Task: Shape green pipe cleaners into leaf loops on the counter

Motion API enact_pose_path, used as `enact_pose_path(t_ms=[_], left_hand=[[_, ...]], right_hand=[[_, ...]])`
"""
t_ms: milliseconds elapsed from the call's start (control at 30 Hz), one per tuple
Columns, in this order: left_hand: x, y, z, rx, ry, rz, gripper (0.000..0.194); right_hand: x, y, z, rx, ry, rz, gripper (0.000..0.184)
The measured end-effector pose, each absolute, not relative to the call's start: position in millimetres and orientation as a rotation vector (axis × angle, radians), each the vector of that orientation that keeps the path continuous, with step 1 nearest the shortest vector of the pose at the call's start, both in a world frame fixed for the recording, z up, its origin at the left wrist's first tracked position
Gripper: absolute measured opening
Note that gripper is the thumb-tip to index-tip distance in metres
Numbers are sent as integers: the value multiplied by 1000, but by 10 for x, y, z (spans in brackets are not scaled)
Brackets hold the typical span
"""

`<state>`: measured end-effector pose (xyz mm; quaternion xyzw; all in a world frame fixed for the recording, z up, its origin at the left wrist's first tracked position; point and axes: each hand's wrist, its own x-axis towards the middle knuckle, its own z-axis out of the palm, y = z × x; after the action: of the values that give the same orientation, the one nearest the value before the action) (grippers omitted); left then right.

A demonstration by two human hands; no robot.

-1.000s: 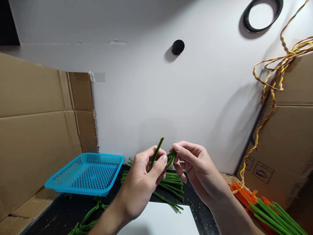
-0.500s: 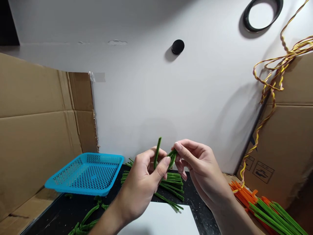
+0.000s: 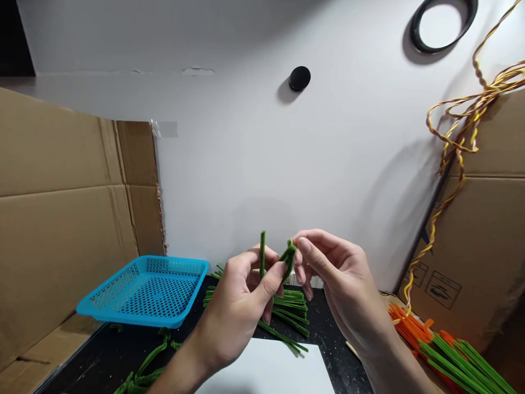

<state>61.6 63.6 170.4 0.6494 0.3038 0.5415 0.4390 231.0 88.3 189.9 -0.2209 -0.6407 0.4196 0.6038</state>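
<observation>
A green pipe cleaner [image 3: 263, 254] is held up in front of the white wall, bent so that one end stands upright and the other loops to the right. My left hand [image 3: 241, 306] pinches it between thumb and forefinger near the bend. My right hand [image 3: 334, 279] pinches the looped end [image 3: 289, 257] with fingertips, close beside the left thumb. Both hands hover above a pile of straight green pipe cleaners [image 3: 289, 309] on the black table.
A blue perforated tray [image 3: 143, 293] sits at the left. Bent green pieces [image 3: 143, 369] lie near the front left. A white sheet [image 3: 274, 369] lies under my wrists. Orange and green pipe cleaners [image 3: 443, 350] lie at the right. Cardboard panels stand on both sides.
The upright end of the pipe cleaner has turned from leaning right to standing vertical. My right hand has risen slightly and shifted its pinch on the looped end.
</observation>
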Motion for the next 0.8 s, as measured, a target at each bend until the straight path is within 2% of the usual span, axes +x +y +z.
enact_pose_path(t_ms=[167, 433, 800], left_hand=[[623, 645, 1714, 1584, 780, 1432, 28], [590, 601, 1753, 1599, 694, 1329, 25], [630, 639, 1771, 1448, 697, 1370, 37]], right_hand=[[2303, 862, 1893, -615, -1621, 947, 26], [2251, 845, 1889, -648, -1581, 950, 30], [2247, 844, 1881, -646, -1614, 892, 27]])
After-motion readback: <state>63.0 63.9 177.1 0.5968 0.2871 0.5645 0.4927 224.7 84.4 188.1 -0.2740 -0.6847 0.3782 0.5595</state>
